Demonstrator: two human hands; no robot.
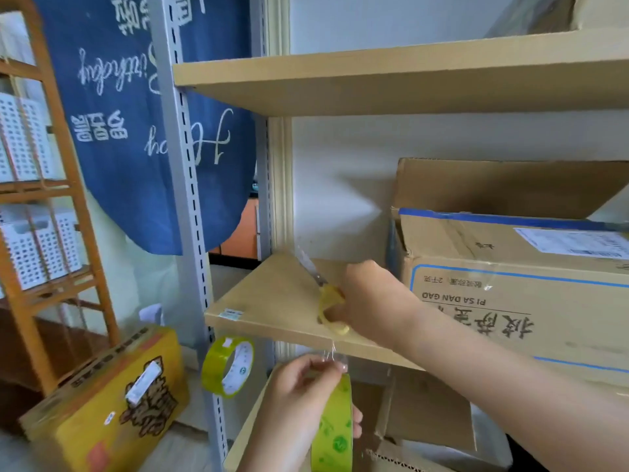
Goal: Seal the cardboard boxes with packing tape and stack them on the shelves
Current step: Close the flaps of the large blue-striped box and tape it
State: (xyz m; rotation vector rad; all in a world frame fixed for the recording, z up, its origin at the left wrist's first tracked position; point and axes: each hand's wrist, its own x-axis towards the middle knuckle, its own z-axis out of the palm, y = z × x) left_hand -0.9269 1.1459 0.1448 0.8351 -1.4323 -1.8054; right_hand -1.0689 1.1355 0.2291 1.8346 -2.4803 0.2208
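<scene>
Wooden shelf [272,301] holding a printed cardboard box [517,301], right hand [371,298] gripping yellow-handled scissors [328,301], left hand [303,400] pinching a yellow-green tape roll [335,434]

- Your right hand [369,294] is bare: you wear no glove, ring or watch that shows.
- Your right forearm is uncovered up to the frame's edge, no sleeve showing.
- Your left hand [299,400] is bare too, its nails short and plain.
- Your left wrist shows no band.
</scene>
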